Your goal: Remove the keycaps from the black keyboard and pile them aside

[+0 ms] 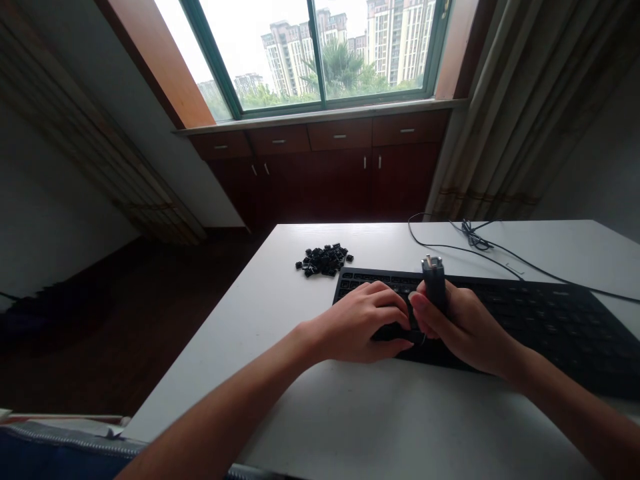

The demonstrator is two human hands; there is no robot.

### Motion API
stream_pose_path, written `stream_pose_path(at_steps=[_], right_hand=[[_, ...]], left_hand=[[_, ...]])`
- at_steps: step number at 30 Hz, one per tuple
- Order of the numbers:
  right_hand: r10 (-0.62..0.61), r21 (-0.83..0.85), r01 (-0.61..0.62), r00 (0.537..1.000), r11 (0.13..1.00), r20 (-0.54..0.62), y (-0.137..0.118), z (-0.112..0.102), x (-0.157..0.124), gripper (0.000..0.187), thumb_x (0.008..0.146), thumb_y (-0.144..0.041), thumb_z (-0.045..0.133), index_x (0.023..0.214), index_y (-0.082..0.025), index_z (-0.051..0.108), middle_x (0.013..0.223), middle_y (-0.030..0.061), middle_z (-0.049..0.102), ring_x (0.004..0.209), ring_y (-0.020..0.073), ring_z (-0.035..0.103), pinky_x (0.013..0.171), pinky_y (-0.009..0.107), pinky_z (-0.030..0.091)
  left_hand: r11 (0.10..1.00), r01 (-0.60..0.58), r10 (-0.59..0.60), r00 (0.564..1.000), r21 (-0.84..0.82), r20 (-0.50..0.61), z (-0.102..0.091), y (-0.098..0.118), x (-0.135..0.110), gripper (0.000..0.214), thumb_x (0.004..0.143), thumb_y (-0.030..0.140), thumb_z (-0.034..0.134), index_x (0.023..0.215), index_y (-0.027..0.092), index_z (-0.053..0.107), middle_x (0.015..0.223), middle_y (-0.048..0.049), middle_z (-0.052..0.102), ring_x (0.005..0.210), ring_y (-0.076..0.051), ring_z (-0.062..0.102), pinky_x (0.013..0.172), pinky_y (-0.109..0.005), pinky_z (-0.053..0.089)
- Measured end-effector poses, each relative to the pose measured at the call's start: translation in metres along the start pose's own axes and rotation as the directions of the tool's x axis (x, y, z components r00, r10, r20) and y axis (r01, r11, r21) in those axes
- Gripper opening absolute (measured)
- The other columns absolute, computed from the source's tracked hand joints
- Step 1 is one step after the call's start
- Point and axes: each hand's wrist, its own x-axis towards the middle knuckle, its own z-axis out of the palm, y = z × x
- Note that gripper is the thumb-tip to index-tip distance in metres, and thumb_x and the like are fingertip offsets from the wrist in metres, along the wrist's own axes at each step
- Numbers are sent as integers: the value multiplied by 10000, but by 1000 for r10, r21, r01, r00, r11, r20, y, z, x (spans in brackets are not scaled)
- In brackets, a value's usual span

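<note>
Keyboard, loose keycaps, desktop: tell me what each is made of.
The keyboard looks like matte black plastic, with a dull, low sheen. The loose keycaps seem the same black plastic, small moulded pieces. The desktop looks like white laminate or painted wood, faint streaks showing; the core is hidden.

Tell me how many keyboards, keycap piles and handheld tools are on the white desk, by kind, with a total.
On the white desk:
Keyboards: 1, a black keyboard
Keycap piles: 1, a pile of black keycaps
Handheld tools: 1, a dark handheld tool in the right hand
Total: 3
</note>
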Motion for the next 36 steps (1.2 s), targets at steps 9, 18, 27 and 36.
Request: stream_pose_path(at_steps=[9,18,27,36], right_hand=[[31,-143,15,950,990,311,-16,-30,1,105,882,-179,627,943,-210,547,854,13,584,693,153,529,611,275,476],[85,-217,-7,932,976,352,-8,-41,-2,190,894,-334,685,1020,-227,591,953,35,658,789,193,605,680,306,525],[106,-240,-36,953,970,285,1,-39,1,171,810,-337,778,887,-232,667,831,11,703,651,180,623,562,285,485],[153,-231,-96,957,968,245,2,-31,1,181,800,-306,790,892,-229,654,848,11,710,689,184,640,612,289,506]], left_hand=[[989,36,-34,999,-141,19,1,-2,0,195,936,325,680,1070,184,695,1099,-97,685,1054,-227,606,1010,-377,493],[990,49,-45,999,-136,28,0,-2,0,193,940,343,677,1047,183,695,1113,-99,683,1063,-226,609,999,-371,494],[991,46,-40,998,-128,48,-1,-1,0,190,952,347,661,1053,193,702,1118,-90,681,1064,-225,603,1020,-376,486],[990,62,-54,996,-130,66,-2,0,0,262,900,349,710,1095,176,690,1139,-97,663,1065,-228,598,1022,-369,477]])
